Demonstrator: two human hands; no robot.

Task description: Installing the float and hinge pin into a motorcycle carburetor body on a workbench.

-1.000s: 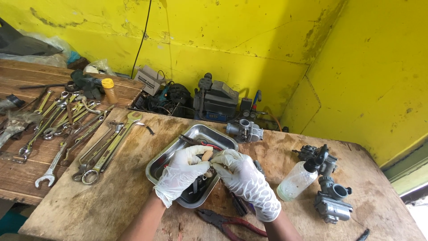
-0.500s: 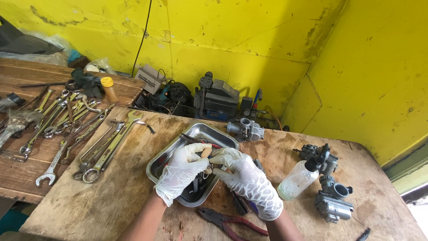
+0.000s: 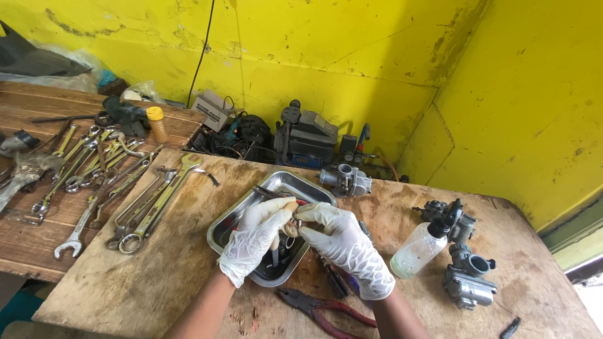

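Wrenches: bare steel spanners [image 3: 94, 182] lie spread on the wooden bench, left.
Tray: dented rectangular steel tray [image 3: 242, 210] sits beneath both hands.
Left hand [image 3: 254, 238]: white-gloved, fingertips pinched on a small metal part [image 3: 295, 224] above the tray.
Right hand [image 3: 342, 242]: white-gloved, fingertips nipping the same part.
Bottle: clear plastic spray bottle [image 3: 419, 248] stands right.

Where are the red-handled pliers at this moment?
In the head view, the red-handled pliers lie flat on the wooden table near its front edge, just in front of the metal tray and below the gloved right hand.
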